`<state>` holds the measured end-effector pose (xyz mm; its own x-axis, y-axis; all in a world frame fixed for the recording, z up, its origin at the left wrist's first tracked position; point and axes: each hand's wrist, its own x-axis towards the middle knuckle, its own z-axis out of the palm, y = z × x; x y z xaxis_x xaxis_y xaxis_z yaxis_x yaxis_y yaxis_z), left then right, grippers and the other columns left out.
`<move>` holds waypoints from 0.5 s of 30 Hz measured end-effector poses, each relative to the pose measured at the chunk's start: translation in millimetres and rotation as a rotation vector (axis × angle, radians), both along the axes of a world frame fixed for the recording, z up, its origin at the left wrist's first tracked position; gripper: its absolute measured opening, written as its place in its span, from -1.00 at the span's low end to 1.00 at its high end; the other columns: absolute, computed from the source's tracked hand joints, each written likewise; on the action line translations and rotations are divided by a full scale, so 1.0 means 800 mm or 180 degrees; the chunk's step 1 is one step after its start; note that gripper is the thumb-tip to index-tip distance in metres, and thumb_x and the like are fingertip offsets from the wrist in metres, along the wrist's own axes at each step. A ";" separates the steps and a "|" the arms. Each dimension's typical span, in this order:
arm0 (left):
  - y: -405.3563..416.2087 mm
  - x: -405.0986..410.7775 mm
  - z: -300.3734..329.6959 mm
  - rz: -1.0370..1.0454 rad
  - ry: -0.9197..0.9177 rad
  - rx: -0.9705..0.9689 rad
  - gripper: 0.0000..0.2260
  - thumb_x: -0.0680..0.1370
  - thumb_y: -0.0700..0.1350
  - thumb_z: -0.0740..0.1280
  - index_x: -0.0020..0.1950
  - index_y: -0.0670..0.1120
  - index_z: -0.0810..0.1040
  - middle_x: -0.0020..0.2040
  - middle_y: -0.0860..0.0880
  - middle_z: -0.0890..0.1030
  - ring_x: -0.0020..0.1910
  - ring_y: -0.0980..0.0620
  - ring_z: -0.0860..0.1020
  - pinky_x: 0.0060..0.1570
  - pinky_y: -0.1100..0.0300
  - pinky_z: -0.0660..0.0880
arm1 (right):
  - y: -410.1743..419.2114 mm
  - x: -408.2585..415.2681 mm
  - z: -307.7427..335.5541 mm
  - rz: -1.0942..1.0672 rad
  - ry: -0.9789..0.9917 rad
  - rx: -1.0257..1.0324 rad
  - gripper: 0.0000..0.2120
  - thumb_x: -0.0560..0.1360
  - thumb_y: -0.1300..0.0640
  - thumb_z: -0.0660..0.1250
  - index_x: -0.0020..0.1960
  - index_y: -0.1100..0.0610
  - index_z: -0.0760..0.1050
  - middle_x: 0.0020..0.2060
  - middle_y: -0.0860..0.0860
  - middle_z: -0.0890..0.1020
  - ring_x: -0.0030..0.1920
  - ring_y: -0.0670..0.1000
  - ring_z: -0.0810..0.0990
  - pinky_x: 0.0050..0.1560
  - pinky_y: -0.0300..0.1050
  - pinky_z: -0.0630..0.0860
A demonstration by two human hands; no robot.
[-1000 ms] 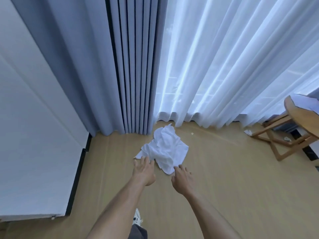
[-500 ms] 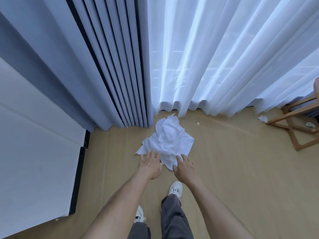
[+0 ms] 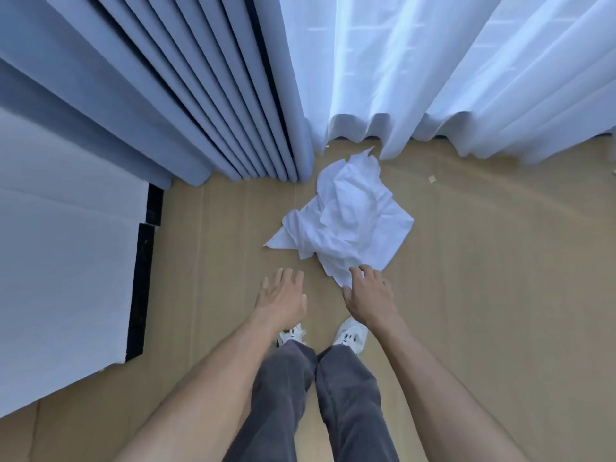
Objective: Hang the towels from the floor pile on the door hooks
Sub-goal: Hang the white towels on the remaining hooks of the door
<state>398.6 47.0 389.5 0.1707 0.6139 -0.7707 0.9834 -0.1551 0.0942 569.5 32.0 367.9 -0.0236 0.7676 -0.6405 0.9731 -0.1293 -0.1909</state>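
The white towel pile (image 3: 346,218) lies crumpled on the wooden floor (image 3: 483,261) by the curtains (image 3: 400,71). The right hand (image 3: 368,295) pinches its near corner (fingers curled); the left hand (image 3: 281,295) hovers spread, holding nothing.

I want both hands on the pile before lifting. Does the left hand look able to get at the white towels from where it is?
Probably yes. The left hand hovers open over bare floor, just short of the white towel pile, with nothing between them; the right hand already touches its near corner.
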 end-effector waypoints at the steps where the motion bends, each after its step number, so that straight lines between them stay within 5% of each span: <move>1: 0.006 0.002 -0.032 -0.0024 0.0010 0.0012 -0.57 0.62 -0.05 0.05 0.48 -0.13 0.16 0.43 -0.11 0.25 0.43 -0.08 0.18 0.37 -0.06 0.20 | 0.004 0.002 -0.031 0.0012 -0.0021 -0.0018 -0.67 0.59 0.07 0.06 0.32 0.13 0.30 0.29 0.06 0.37 0.27 0.12 0.35 0.19 -0.03 0.33; 10: 0.043 0.026 -0.328 0.0033 -0.0115 0.0113 -0.47 0.63 -0.07 0.06 0.55 -0.12 -0.06 0.56 -0.10 -0.02 0.54 -0.10 -0.07 0.48 -0.11 -0.01 | 0.041 0.016 -0.334 0.0137 -0.0161 -0.0067 -0.63 0.60 0.07 0.07 0.38 0.16 0.25 0.33 0.07 0.34 0.28 0.14 0.34 0.17 0.01 0.33; 15: 0.070 0.026 -0.459 -0.0022 -0.0160 0.0160 -0.47 0.62 -0.07 0.06 0.56 -0.11 -0.05 0.56 -0.10 -0.03 0.54 -0.09 -0.07 0.48 -0.11 -0.03 | 0.075 0.018 -0.470 0.0159 -0.0266 0.0593 -0.59 0.49 0.25 0.18 0.33 0.23 0.31 0.25 0.12 0.43 0.09 0.20 0.46 -0.12 0.01 0.36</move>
